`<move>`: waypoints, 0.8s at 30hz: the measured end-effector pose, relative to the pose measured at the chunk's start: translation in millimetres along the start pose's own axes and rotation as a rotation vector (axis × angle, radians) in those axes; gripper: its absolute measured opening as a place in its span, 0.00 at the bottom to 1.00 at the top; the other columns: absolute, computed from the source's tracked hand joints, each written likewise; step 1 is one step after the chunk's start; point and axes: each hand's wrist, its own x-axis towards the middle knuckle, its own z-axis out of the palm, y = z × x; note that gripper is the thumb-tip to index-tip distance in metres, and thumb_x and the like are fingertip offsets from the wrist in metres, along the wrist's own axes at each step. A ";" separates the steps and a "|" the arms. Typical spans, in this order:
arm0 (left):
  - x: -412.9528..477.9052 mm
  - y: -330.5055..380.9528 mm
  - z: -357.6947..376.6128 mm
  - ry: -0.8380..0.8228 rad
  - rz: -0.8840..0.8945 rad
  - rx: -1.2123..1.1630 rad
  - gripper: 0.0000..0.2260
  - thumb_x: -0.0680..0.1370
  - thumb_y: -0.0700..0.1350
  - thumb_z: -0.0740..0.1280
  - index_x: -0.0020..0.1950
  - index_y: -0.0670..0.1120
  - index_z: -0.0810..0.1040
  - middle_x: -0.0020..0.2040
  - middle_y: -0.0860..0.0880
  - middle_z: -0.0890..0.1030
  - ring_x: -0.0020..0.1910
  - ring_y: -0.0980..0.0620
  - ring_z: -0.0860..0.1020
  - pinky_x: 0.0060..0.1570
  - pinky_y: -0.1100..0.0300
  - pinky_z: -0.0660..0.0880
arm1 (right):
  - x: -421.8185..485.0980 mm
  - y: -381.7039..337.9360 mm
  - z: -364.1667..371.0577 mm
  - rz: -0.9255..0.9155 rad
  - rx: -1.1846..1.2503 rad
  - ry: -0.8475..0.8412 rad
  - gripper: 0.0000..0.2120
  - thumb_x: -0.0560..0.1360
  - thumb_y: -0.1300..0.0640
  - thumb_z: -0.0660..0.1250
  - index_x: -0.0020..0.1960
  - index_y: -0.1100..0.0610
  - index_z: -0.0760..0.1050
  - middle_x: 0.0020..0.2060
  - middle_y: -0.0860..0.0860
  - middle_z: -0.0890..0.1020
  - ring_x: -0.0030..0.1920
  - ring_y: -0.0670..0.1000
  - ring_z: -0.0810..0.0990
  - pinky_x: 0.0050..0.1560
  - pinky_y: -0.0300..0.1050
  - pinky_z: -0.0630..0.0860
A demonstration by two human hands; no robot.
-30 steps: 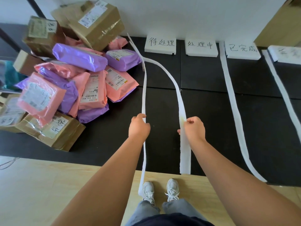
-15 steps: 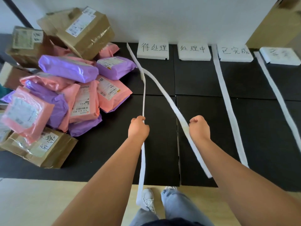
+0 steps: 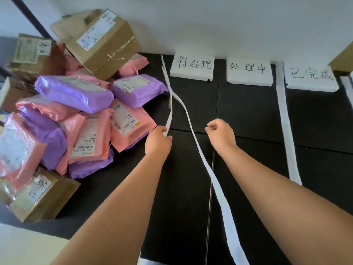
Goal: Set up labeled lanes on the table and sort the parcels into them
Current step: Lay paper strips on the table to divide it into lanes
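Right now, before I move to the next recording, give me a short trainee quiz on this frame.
1. True or false: the right hand holds something.
2. Which label sits nearest the parcel pile? A 待处理 B 处理中 C 已完成
3. Fill in: the left hand pinches a white ____.
Key: 1 false; 2 A; 3 strip.

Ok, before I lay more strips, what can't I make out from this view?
All in the head view:
- Left strip: its near end is hidden behind the left hand and forearm.
- Middle strip: its near end is cut off by the bottom edge.
- Parcel pile: the lower parcels are covered and the label print is too small.
- White piece, far right: cut off by the edge, so strip or label is unclear.
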 end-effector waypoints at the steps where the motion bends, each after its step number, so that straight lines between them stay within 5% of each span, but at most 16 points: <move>1: 8.4 4.9 -1.0 0.009 0.003 -0.009 0.18 0.80 0.45 0.67 0.69 0.48 0.72 0.66 0.47 0.75 0.59 0.47 0.77 0.56 0.56 0.74 | 9.6 -6.7 4.0 -0.025 -0.004 -0.011 0.09 0.81 0.55 0.65 0.60 0.55 0.76 0.54 0.48 0.80 0.49 0.46 0.76 0.44 0.39 0.70; 5: 47.3 22.7 -3.4 0.059 0.071 0.047 0.19 0.80 0.45 0.67 0.70 0.47 0.72 0.66 0.47 0.74 0.59 0.48 0.77 0.52 0.57 0.72 | 41.6 -31.8 19.9 -0.108 -0.044 -0.040 0.10 0.80 0.53 0.66 0.59 0.55 0.77 0.52 0.48 0.80 0.49 0.47 0.77 0.46 0.40 0.70; 11: 100.4 32.8 -0.4 0.062 0.159 0.236 0.17 0.81 0.46 0.65 0.69 0.44 0.71 0.65 0.44 0.74 0.63 0.45 0.74 0.59 0.53 0.72 | 80.0 -56.7 54.9 -0.139 -0.119 -0.077 0.15 0.79 0.52 0.67 0.63 0.56 0.76 0.56 0.51 0.80 0.55 0.51 0.79 0.50 0.43 0.73; 17: 134.0 32.8 6.0 0.069 0.217 0.368 0.16 0.81 0.49 0.64 0.65 0.43 0.70 0.59 0.44 0.78 0.57 0.44 0.78 0.48 0.56 0.69 | 106.5 -61.7 85.6 -0.096 -0.230 -0.088 0.18 0.79 0.56 0.67 0.68 0.54 0.71 0.60 0.53 0.78 0.56 0.54 0.79 0.48 0.46 0.74; 22: 147.5 35.1 -2.5 0.117 0.216 0.417 0.10 0.82 0.43 0.61 0.63 0.45 0.74 0.56 0.46 0.80 0.55 0.46 0.78 0.48 0.58 0.66 | 118.5 -64.4 84.2 -0.033 -0.207 -0.008 0.09 0.79 0.62 0.61 0.56 0.57 0.76 0.50 0.54 0.81 0.48 0.53 0.79 0.44 0.48 0.77; 24: 151.3 31.9 -5.8 0.137 0.195 0.391 0.09 0.82 0.42 0.61 0.61 0.44 0.75 0.56 0.45 0.80 0.55 0.45 0.78 0.54 0.56 0.72 | 122.2 -64.1 80.0 -0.014 -0.163 0.055 0.06 0.79 0.61 0.61 0.53 0.57 0.76 0.49 0.53 0.80 0.45 0.52 0.78 0.38 0.43 0.72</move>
